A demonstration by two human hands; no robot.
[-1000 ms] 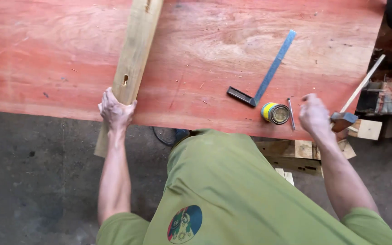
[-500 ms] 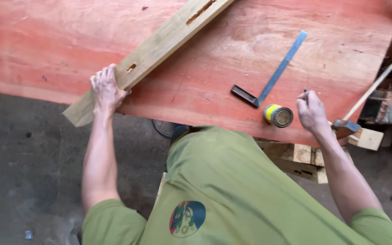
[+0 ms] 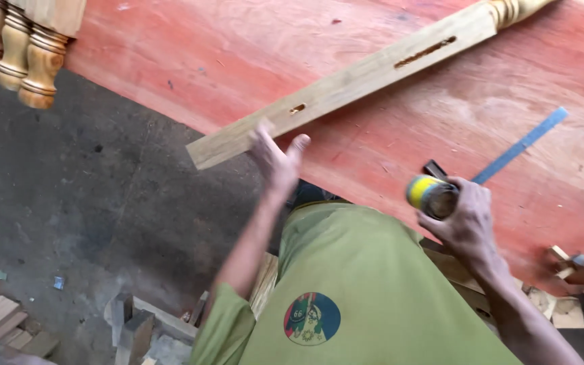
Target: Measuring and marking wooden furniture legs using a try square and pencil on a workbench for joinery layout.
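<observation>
Two hands work here: the left hand, fingers spread, rests against the wooden post lying diagonally on the red bench; the right hand clasps a yellow tape measure, just beside the steel square. Measuring the post seems underway, calling for tape laid along it.

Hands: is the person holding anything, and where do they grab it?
The right hand grips a yellow tape measure around its case. The left hand holds nothing; it rests open by the long wooden piece.
</observation>
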